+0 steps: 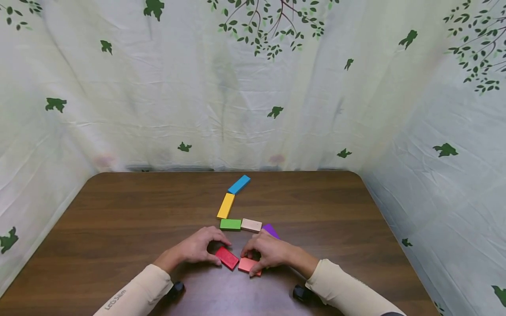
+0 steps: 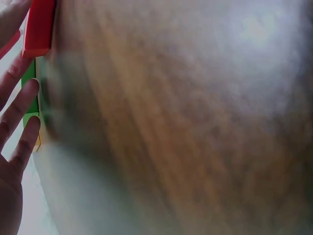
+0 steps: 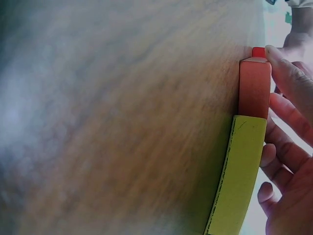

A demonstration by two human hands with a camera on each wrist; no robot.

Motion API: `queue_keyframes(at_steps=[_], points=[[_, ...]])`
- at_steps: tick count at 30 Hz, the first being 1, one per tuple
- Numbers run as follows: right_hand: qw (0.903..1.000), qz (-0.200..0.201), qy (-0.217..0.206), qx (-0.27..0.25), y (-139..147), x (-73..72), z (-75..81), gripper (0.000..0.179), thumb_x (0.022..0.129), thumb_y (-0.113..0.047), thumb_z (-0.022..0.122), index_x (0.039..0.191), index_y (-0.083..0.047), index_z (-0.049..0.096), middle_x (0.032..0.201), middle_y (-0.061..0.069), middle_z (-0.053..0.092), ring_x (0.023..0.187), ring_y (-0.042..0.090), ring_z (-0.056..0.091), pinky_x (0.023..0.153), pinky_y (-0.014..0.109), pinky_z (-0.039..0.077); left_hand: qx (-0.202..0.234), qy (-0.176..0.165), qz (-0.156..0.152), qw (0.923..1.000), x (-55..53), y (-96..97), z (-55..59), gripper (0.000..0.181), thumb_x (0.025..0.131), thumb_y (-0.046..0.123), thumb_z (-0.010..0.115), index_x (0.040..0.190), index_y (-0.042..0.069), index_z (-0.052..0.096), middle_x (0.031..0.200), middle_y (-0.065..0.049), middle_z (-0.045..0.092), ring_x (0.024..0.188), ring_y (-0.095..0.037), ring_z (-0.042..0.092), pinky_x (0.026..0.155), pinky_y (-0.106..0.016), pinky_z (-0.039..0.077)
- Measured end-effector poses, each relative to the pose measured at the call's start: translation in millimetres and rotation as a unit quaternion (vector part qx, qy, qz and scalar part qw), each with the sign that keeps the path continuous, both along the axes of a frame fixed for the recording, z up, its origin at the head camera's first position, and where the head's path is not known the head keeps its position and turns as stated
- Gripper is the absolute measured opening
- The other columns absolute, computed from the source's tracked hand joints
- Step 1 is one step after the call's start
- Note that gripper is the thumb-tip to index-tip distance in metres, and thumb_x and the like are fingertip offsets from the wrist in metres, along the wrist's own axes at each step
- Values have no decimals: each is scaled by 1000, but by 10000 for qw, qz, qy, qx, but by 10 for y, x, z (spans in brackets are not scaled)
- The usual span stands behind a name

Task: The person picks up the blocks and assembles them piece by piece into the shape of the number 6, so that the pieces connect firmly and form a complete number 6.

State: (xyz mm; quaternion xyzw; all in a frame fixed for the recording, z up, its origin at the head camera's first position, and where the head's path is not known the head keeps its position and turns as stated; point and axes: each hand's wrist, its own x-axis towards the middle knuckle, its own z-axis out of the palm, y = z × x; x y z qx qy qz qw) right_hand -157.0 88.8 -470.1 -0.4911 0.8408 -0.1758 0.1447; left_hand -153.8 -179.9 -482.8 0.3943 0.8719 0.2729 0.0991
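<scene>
Near the front middle of the table, my left hand [image 1: 197,248] has thumb and index finger on either side of a red block [image 1: 227,258]. In the left wrist view the other fingers are fairly straight beside that block. My right hand [image 1: 272,252] pinches a salmon-pink block [image 1: 248,265] between thumb and finger, its end close to the red one. A yellow-green block [image 3: 239,171] adjoins the pink block in the right wrist view; from the head it is almost wholly hidden under the right hand. Behind that hand a purple block [image 1: 271,230] is partly covered.
A bent line of blocks runs back from the purple one: beige [image 1: 251,225], green [image 1: 231,224], yellow [image 1: 226,206] and blue [image 1: 239,184]. All lie on a dark wood table [image 1: 138,210]. Pale leaf-print curtains [image 1: 221,87] hang behind it and at the sides.
</scene>
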Motion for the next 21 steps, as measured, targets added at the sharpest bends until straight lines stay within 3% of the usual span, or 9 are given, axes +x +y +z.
queue_keyframes(at_steps=[8,13,21], points=[[10000,6,-68,1,-6,-10,-8,41,73,-43,83,106,-20,72,81,-16,60,77,-2,46,76,19,28,36,170,-41,9998,0,11,-29,36,75,37,82,106,21,71,104,9,65,100,-14,54,88,-39,43],[10000,-16,-95,13,-8,-5,-11,42,74,-44,82,106,-20,72,81,-17,59,77,-2,46,77,20,28,-91,-108,75,9999,0,24,-20,31,76,35,82,103,24,71,100,15,63,97,-9,50,88,-37,41],[9999,-1,-92,47,-10,-9,-12,42,74,-44,82,107,-20,72,81,-18,59,77,-2,46,77,19,29,-131,-269,145,9994,-11,36,-28,27,75,33,82,99,23,72,97,17,62,93,-7,49,86,-36,40]])
